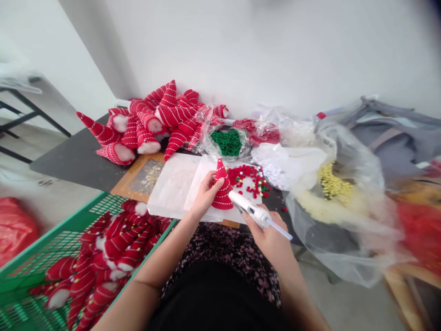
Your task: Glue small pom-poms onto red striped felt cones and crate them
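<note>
red cone [223, 196] with white stitched lines, upright over white sheets [172, 181] on the dark table [77, 156]; we take it as the clock's centre. at 9 o'clock we see the left hand [206, 191], fingers and thumb bent snugly around the cone. at 4 o'clock the right hand [268, 239] is curled around a white glue gun [251, 208], its nozzle aimed towards 10 o'clock at the cone's lower edge; we cannot tell whether the two touch. a pale stick [281, 231] juts from the gun's rear. between 2 and 3 o'clock we note loose pompoms [244, 174], mostly red; at 12, green pompoms [226, 142] in a clear bag; at 3, yellow pompoms [332, 184]. between 10 and 11 lie striped plush pieces [174, 115]; at 8, a green crate [55, 233] holds more.
</note>
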A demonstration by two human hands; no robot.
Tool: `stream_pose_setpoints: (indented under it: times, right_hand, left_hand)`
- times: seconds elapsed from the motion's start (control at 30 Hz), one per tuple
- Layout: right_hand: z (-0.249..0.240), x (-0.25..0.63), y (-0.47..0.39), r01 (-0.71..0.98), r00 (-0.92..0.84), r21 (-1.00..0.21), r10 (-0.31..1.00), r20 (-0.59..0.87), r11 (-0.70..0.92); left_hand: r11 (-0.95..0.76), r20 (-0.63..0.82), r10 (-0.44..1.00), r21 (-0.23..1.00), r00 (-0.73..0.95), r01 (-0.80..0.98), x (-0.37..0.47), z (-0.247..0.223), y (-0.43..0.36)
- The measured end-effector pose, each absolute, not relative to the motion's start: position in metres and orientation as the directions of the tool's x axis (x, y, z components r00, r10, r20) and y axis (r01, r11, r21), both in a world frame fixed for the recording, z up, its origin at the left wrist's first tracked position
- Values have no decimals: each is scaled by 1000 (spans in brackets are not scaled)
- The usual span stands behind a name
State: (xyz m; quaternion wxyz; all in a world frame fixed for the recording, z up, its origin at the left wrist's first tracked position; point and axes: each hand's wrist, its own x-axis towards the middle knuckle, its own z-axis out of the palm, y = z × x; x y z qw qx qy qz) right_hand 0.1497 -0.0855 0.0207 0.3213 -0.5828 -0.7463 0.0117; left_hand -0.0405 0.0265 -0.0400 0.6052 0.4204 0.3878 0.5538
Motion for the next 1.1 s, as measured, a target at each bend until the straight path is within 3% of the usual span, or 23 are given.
stream_pose_setpoints:
  times: [0.1, 0.33, 0.5, 0.7, 0.9, 1.1]
  right_hand:
    - [17, 155, -85, 852, -91, -411, 864, 495, 325]
    - [5, 156, -78, 649, 67, -712, 912, 405, 268]
    - [1, 148, -73, 561, 125, -795, 925, 358, 232]
    - [-4, 150, -73, 584, 114, -782, 931, 346, 219]
    - [-4, 159, -74, 754, 64, -616, 909, 413, 227]
    - [0, 153, -73, 684, 57, -681, 911, 409, 263]
  left_hand:
    - [69, -41, 996, 915, 79, -398, -42, -44, 29]
    - [180, -159, 984, 840, 86, -511, -49, -50, 30]
    - [196, -159, 981, 837, 115, -510, -53, -51, 29]
    - [203, -165, 979, 828, 118, -523, -56, -53, 29]
    - [194, -179, 980, 811, 82, -551, -56, -53, 29]
    - [169, -116, 984, 846, 135, -506, -56, -54, 28]
